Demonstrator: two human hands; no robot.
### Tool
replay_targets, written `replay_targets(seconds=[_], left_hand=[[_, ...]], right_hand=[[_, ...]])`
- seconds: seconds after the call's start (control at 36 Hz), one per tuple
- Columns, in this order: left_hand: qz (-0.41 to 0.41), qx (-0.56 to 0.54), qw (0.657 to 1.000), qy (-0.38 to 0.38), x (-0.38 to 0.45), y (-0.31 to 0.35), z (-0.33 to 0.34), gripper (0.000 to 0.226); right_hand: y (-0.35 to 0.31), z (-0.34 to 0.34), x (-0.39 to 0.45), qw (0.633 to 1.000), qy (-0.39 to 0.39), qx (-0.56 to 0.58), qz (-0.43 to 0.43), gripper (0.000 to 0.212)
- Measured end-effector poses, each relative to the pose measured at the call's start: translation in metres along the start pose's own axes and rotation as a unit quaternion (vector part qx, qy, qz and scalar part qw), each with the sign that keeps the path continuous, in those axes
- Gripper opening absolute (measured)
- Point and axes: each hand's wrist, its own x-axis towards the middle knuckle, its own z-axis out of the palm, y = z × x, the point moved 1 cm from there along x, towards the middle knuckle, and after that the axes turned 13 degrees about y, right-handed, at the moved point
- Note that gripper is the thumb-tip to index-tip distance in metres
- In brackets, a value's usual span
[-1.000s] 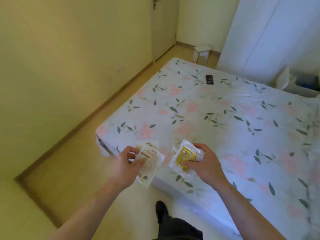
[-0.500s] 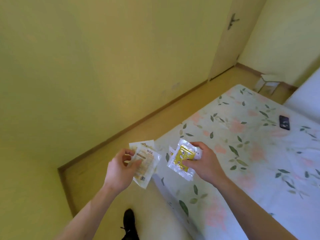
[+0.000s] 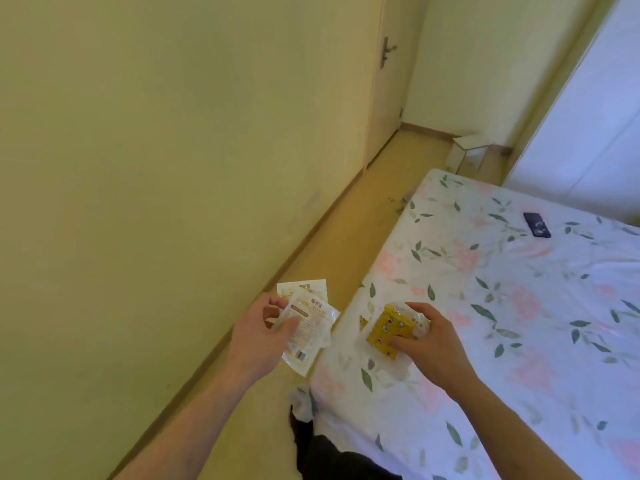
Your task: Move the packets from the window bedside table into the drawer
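My left hand (image 3: pixel 254 336) pinches two pale packets (image 3: pixel 308 327) over the floor beside the bed's near corner; my right hand (image 3: pixel 431 344) grips a yellow packet (image 3: pixel 389 329) above the bed (image 3: pixel 519 306). No drawer shows. The fanned pale pair could slip loose as I walk.

Phone (image 3: pixel 536 225) on floral bed (image 3: pixel 519 323); closed door (image 3: pixel 384 98).

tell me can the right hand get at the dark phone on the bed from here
Probably not yet: the right hand grips a yellow packet, and the phone lies well beyond it across the bed.
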Motion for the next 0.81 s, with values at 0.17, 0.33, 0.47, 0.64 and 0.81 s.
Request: replay_targets(seconds=[0.17,0.33,0.47,0.64,0.81], left_hand=[[0.035,-0.006,0.998,-0.042,0.116,0.025,0.020,0.021],[0.057,0.006,0.994,-0.088,0.221,0.056,0.034,0.022],[0.083,0.005,0.989,-0.119,0.300,0.089,0.053,0.021],[0.115,0.002,0.977,-0.179,0.388,0.135,0.103,0.020],[0.148,-0.009,0.963,-0.225,0.479,0.177,0.149,0.017]], right_hand=[[-0.022,0.045,0.075,0.998,0.056,0.016,0.031,0.055],[-0.054,0.079,0.151,0.993,0.094,0.033,0.069,0.054],[-0.091,0.086,0.207,0.987,0.129,0.054,0.084,0.053],[-0.122,0.084,0.275,0.971,0.193,0.091,0.107,0.052],[-0.140,0.087,0.355,0.952,0.253,0.104,0.135,0.054]])
